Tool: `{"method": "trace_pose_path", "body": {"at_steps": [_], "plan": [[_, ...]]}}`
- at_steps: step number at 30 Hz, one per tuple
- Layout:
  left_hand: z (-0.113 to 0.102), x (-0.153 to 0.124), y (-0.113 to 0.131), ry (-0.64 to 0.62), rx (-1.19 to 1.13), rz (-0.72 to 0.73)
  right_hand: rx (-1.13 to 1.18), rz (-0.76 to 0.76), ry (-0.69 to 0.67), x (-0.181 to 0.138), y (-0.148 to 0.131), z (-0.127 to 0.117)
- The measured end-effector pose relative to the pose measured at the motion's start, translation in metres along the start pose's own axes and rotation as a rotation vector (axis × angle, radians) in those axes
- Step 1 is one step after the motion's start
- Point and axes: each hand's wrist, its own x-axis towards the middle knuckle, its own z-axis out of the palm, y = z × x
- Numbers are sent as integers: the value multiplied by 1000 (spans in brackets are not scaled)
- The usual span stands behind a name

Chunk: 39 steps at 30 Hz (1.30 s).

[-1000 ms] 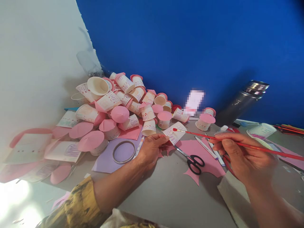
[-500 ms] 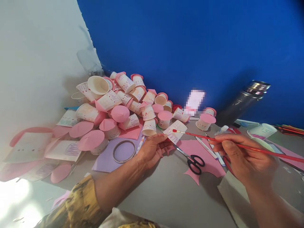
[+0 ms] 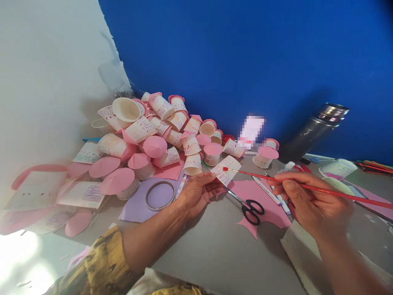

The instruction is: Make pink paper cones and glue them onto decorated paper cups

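My left hand (image 3: 196, 192) pinches a small white paper piece (image 3: 226, 170) with purple and red marks, held just above the grey table. My right hand (image 3: 310, 200) grips a long red paintbrush (image 3: 307, 187) like a pen. The brush tip rests at the paper's upper edge. Black-handled scissors (image 3: 250, 209) lie on a pink paper sheet (image 3: 260, 200) between my hands.
A heap of decorated paper cups with pink cone lids (image 3: 159, 135) fills the back left against the blue wall. A lilac sheet with a metal ring (image 3: 159, 196) lies by my left wrist. A steel flask (image 3: 313, 131), a paper cup (image 3: 337, 168), pens (image 3: 267, 190) and pencils (image 3: 374, 166) sit at right.
Almost nothing differs. The brush tip and my right hand have shifted slightly over the white paper piece; my left hand keeps its hold.
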Motion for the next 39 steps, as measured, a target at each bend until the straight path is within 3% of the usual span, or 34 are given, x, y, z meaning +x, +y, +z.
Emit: {"method": "trace_pose_path", "body": {"at_steps": [11, 15, 24, 30, 39], "plan": [[-1, 0, 1, -34, 117, 38, 38, 18, 24, -1, -3, 1], [-2, 1, 1, -7, 83, 21, 42, 34, 90, 0, -7, -1], [-6, 3, -1, -50, -9, -1, 12, 44, 18, -2, -5, 1], [-6, 3, -2, -40, -17, 2, 32, 42, 102, -1, -7, -1], [-1, 3, 2, -13, -64, -97, 13, -17, 71, 1, -11, -2]]}}
